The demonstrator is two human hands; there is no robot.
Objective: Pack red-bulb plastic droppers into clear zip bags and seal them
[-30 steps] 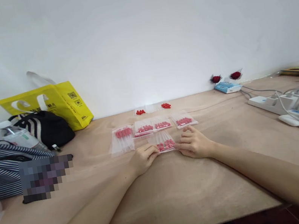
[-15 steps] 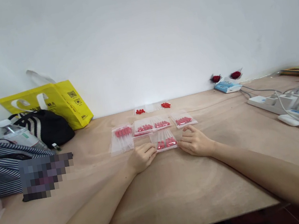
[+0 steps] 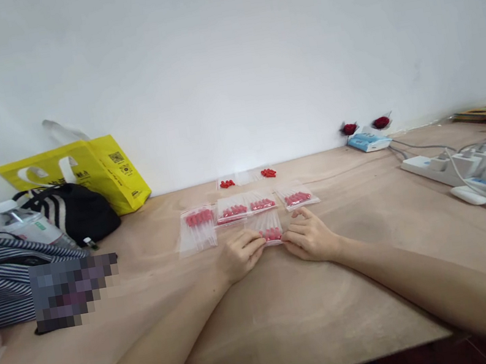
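Observation:
A small clear plastic bag [image 3: 268, 221], holding several red-tipped white sticks, lies flat in front of me with its red ends toward me. My left hand [image 3: 242, 254] pinches its near left corner. At the near right corner, the thumb and fingers of my right hand [image 3: 309, 237] are closed on the same bag, with one finger raised. Just beyond lie more bags of the same kind: one at the left [image 3: 196, 227], a pair in the middle [image 3: 246, 206] and one at the right [image 3: 297, 196].
Near the wall are two little heaps of red pieces, left [image 3: 227, 183] and right [image 3: 268, 173]. A yellow bag [image 3: 122, 171], a black cap [image 3: 89, 211] and a striped bag [image 3: 2, 278] stand left. Power strips [image 3: 446, 170] with cables and a blue-white pack [image 3: 369, 141] lie right.
Both hands have come closer together along the bag's near edge. My left hand has slid to the right and now covers its left corner; the right has moved slightly left.

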